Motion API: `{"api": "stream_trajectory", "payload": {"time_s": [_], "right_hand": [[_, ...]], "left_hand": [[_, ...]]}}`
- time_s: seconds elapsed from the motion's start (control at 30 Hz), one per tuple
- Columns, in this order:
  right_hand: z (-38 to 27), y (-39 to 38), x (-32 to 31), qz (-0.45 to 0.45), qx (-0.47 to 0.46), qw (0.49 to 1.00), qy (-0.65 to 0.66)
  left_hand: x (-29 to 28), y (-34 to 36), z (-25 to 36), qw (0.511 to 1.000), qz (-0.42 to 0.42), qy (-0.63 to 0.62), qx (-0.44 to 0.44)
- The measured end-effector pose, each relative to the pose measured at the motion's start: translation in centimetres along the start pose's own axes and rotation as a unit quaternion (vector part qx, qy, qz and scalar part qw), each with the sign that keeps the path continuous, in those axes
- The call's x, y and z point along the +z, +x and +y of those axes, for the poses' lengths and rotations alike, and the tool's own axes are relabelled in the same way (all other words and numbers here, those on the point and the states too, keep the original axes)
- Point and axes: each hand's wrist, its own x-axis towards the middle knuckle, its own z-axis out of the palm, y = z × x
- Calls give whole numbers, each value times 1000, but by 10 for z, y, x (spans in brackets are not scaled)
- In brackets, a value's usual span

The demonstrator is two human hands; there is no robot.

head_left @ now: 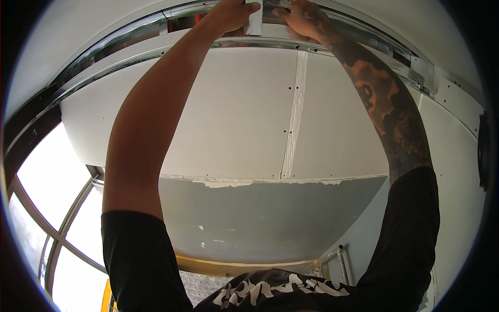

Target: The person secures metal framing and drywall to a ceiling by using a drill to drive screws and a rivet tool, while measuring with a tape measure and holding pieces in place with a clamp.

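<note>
While both hands are way up at the top edge of the head view, most of the boarding below them looks done, I'd say: big white boards [239, 104] are up, with a few dark fixing spots left bare, and the joint [296, 114] between two of them carries a rough white strip of filler or tape. What looks unfinished is the long recess [179, 23] above, uncovered with dark and reddish stuff showing inside, plus the ragged edge where the boards meet the grey surface [260, 218]. A shiny metal rail [244, 44] runs along the lower side of that recess.

As for the fingers, the left hand [234, 14] is at a short white piece [253, 23] that stands across the recess near the middle, with its thumb [253, 7] lying against it. The other fingers are cut off or hidden, so I can't tell if they're clamped round it. On the other side of that piece, the right hand [306, 20] has thumb and fingers bent close together near something small and whitish [285, 4]. Can't tell whether it's actually pinched, too blurry and right at the edge.
</note>
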Motion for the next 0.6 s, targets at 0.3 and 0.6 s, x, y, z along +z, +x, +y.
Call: {"api": "stream_trajectory", "payload": {"time_s": [0.3, 0.6], "right_hand": [[56, 38, 43, 108, -260, 794, -539], [74, 56, 56, 91, -212, 851, -472]], "left_hand": [[10, 14, 1, 999, -13, -44, -18], [8, 10, 9, 997, -22, -65, -35]]}}
